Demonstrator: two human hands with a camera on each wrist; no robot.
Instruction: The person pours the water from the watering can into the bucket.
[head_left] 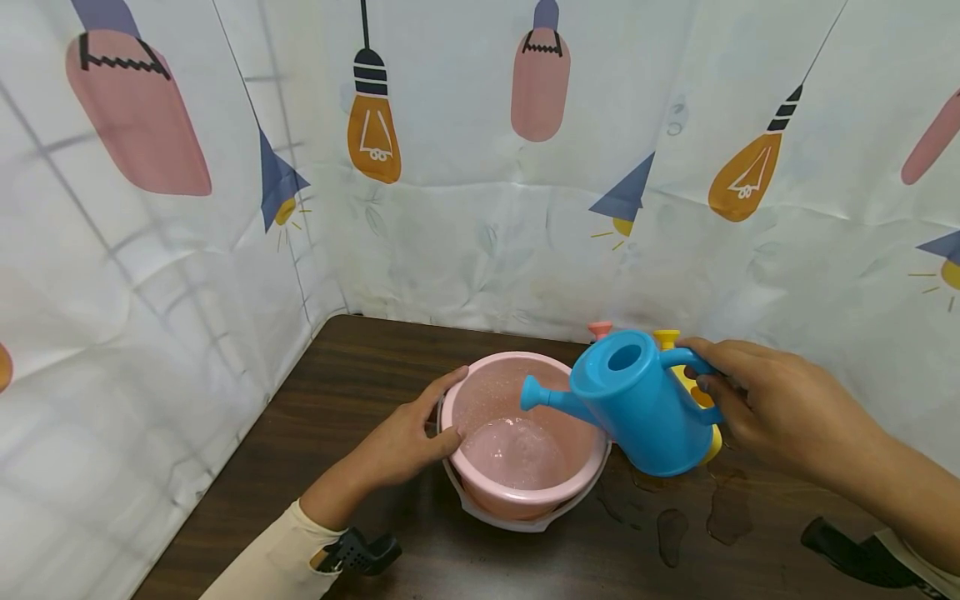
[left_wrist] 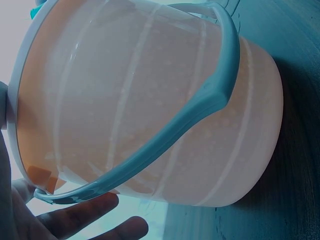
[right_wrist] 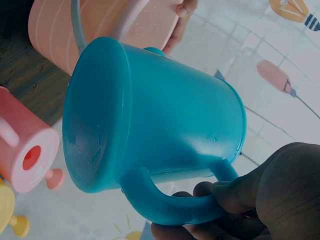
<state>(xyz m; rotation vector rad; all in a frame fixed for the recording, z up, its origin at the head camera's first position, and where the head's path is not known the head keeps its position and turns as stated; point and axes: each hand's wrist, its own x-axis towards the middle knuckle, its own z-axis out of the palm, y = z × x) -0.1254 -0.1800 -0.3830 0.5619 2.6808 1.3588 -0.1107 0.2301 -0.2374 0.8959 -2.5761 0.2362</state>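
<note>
My right hand grips the handle of a blue watering can. The can is off the table, tilted, with its spout over the pink bucket. Clear water with some bubbles lies in the bucket; I cannot make out a stream from the spout. On the bucket's left side, my left hand holds the rim, thumb at the inner edge. The left wrist view shows its other fingers spread outside, near the end of the bucket's hanging handle. Drops cling to the watering can's base.
Behind the blue can stand a yellow watering can and a pink one, mostly hidden in the head view. Water puddles lie on the dark wooden table. A printed white curtain hangs along the back and left.
</note>
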